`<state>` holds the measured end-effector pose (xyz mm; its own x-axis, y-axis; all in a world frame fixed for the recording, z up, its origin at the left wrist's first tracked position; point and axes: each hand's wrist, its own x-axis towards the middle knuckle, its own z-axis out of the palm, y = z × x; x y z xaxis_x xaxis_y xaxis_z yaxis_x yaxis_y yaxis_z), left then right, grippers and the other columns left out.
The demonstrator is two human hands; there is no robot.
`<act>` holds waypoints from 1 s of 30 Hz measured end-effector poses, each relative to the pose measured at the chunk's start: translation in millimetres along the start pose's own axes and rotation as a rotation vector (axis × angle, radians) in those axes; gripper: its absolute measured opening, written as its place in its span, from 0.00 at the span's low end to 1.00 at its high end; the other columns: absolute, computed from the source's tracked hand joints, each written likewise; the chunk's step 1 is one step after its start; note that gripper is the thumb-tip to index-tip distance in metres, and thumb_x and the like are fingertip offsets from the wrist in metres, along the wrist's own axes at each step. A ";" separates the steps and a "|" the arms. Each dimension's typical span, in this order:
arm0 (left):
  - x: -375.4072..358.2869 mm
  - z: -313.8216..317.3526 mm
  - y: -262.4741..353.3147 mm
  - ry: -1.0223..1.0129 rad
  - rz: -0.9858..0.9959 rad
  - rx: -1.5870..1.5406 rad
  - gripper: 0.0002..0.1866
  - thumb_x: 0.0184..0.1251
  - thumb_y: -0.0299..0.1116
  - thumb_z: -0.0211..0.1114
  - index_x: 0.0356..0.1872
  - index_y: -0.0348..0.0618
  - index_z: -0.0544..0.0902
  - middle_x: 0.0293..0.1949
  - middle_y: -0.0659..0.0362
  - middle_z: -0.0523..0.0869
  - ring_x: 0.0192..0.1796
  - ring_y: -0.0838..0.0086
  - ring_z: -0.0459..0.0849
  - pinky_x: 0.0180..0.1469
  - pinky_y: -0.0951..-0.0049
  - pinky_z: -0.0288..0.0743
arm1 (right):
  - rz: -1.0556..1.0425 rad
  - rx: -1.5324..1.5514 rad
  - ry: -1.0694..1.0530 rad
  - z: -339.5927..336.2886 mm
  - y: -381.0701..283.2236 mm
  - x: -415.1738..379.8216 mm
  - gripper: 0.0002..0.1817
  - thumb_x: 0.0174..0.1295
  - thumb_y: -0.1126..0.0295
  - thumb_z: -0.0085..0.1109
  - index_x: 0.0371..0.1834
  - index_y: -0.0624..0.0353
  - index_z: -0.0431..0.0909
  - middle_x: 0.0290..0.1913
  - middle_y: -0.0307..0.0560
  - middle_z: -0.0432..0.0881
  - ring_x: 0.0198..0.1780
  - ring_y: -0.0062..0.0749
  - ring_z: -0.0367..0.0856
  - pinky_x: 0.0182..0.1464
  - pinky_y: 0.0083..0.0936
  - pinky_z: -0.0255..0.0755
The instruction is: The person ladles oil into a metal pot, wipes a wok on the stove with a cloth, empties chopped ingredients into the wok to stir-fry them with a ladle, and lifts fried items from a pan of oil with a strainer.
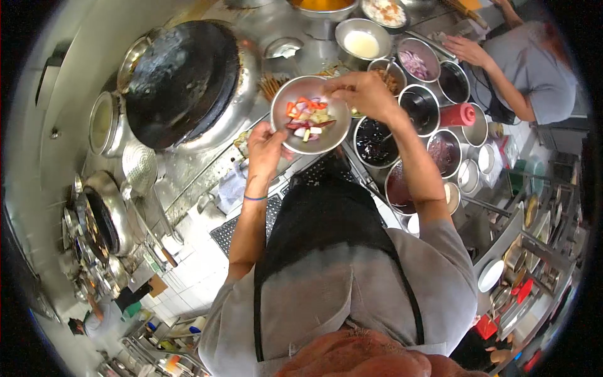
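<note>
My left hand [265, 149] grips a round metal bowl [340, 132] by its near left rim, thumb on the edge. Inside lie cut vegetables [308, 117]: orange-red pieces, purple onion, pale green and white chunks, and something dark red and long. Over the bowl's right rim reaches my right hand [367, 94], fingers bent downward and drawn together. Whatever its fingertips hold, if anything, is hidden. Just beyond that hand stands a container of brown bits [388, 75], and a pot of dark liquid [375, 142] is below it.
A large black wok [182, 85] sits on the range at left, with a perforated skimmer [139, 164] nearby. Pots, a bowl of sliced onion [415, 63] and a red bottle [458, 115] crowd the right counter. A co-worker in grey [524, 75] stands at far right.
</note>
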<state>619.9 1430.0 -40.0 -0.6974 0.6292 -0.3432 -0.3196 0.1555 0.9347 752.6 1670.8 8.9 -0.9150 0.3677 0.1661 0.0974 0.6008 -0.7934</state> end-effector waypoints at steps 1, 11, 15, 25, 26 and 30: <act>-1.7 -1.8 6.2 -0.030 -0.013 -0.052 0.04 0.64 0.23 0.64 0.35 0.39 0.77 0.28 0.53 0.85 0.18 0.74 0.81 0.16 0.77 0.77 | -0.014 -0.028 0.061 9.7 -4.3 -2.3 0.12 0.59 0.76 0.65 0.47 0.59 0.86 0.39 0.48 0.89 0.39 0.28 0.85 0.43 0.23 0.78; 7.9 -157.2 125.5 0.007 0.173 -0.034 0.04 0.63 0.21 0.61 0.31 0.43 0.76 0.27 0.55 0.85 0.18 0.75 0.82 0.16 0.78 0.79 | 0.271 0.817 0.517 59.5 -59.4 -71.0 0.06 0.64 0.79 0.63 0.43 0.67 0.82 0.34 0.47 0.86 0.31 0.25 0.84 0.33 0.20 0.79; 62.4 -228.0 161.6 0.255 0.434 0.356 0.03 0.61 0.23 0.59 0.34 0.36 0.80 0.27 0.51 0.86 0.20 0.68 0.84 0.18 0.74 0.77 | 0.442 0.855 0.488 114.1 -51.0 -102.0 0.06 0.64 0.78 0.63 0.42 0.67 0.82 0.33 0.46 0.85 0.30 0.24 0.82 0.32 0.20 0.78; 188.7 -322.2 141.1 0.413 1.080 1.638 0.08 0.57 0.27 0.62 0.39 0.41 0.81 0.55 0.44 0.81 0.38 0.43 0.86 0.41 0.49 0.82 | 0.627 0.561 0.541 192.4 -76.9 -169.3 0.06 0.68 0.74 0.60 0.42 0.67 0.82 0.32 0.40 0.83 0.29 0.19 0.78 0.32 0.18 0.75; 189.7 -325.5 143.9 0.461 1.171 1.615 0.08 0.58 0.28 0.62 0.39 0.42 0.81 0.57 0.44 0.80 0.39 0.42 0.86 0.41 0.49 0.82 | 0.646 0.553 0.577 194.5 -79.6 -174.6 0.06 0.68 0.74 0.60 0.42 0.67 0.82 0.32 0.39 0.83 0.29 0.19 0.78 0.32 0.17 0.75; 207.3 -344.5 136.3 0.440 1.111 1.653 0.09 0.62 0.29 0.58 0.41 0.44 0.82 0.63 0.41 0.74 0.39 0.43 0.86 0.41 0.48 0.83 | 0.694 0.450 0.656 200.9 -83.7 -190.2 0.08 0.69 0.72 0.60 0.43 0.67 0.82 0.31 0.39 0.82 0.28 0.17 0.77 0.30 0.16 0.71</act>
<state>210.8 1319.3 -15.6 -0.2983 0.7722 0.5610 0.8577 0.4747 -0.1973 839.8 1407.9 -73.9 -0.3101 0.9224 -0.2302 0.2412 -0.1579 -0.9575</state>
